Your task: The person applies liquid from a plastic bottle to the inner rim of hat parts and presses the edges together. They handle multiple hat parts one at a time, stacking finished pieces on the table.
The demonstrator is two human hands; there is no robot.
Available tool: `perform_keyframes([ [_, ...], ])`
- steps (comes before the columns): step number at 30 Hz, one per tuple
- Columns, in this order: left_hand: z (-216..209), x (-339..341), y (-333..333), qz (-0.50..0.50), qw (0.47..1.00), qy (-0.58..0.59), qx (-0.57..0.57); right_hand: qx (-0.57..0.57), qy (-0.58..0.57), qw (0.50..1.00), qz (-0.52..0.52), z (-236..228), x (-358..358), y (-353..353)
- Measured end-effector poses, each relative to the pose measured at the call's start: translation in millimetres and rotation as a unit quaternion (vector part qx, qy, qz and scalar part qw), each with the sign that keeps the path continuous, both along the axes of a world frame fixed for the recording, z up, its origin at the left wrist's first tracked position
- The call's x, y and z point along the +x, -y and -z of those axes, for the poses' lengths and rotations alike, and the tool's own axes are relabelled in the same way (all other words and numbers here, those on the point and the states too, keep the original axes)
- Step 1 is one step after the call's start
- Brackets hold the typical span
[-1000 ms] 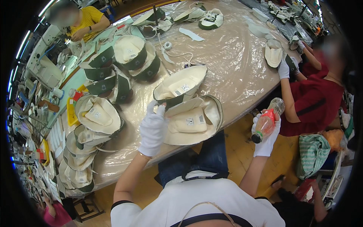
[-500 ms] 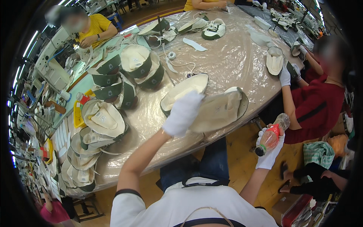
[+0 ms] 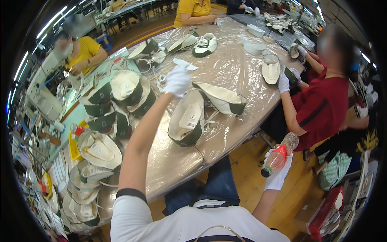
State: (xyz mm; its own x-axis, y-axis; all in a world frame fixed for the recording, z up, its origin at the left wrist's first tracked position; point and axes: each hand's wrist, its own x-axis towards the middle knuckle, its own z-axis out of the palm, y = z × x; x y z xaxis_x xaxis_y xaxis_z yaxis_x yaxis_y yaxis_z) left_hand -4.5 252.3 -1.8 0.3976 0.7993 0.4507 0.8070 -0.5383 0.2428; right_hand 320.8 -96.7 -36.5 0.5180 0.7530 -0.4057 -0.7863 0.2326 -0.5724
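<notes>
My left hand (image 3: pixel 176 82), in a white glove, reaches over the table beside a flat white cut piece (image 3: pixel 186 64) and a small white roll (image 3: pixel 162 78). Its fingers are mostly hidden behind the back of the hand, so a grip cannot be made out. Below it lie two cream-lined shoe uppers with green heels: one upper (image 3: pixel 188 115) has its heel toward me, the other upper (image 3: pixel 223 98) points its heel right. Past the table's edge, my gloved right hand (image 3: pixel 279 171) is closed around a clear plastic bottle (image 3: pixel 278 156) with a red band and dark cap, tilted cap-down.
Stacked green-and-cream uppers (image 3: pixel 128 86) fill the table's left side, with more uppers (image 3: pixel 99 150) nearer me. A finished shoe (image 3: pixel 204 44) stands at the back. A co-worker in red (image 3: pixel 324 92) handles an upper (image 3: pixel 271 68) at right. A sewing machine (image 3: pixel 44 86) stands left.
My left hand has moved off the uppers, away from me toward the white cut piece. Both uppers now lie turned differently. The right hand keeps the bottle; the whole view has shifted.
</notes>
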Motion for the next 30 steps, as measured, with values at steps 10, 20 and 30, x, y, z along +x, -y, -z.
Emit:
perform_keyframes([
  [10, 78.3, -61.2, 96.5, -0.016, 0.912, 0.176, -0.369, 0.023, -0.003, 0.997, -0.069, -0.6, -26.2, -26.6],
  [20, 90.0, -72.8, 295.5, -0.262, 0.893, 0.316, -0.184, 0.062, 0.175, 0.974, -0.126, 53.0, -28.1, -48.9],
  [30, 175.8, -101.2, 431.6, -0.341, 0.935, 0.067, 0.066, 0.114, 0.225, 0.842, -0.477, 43.2, -141.2, -133.2],
])
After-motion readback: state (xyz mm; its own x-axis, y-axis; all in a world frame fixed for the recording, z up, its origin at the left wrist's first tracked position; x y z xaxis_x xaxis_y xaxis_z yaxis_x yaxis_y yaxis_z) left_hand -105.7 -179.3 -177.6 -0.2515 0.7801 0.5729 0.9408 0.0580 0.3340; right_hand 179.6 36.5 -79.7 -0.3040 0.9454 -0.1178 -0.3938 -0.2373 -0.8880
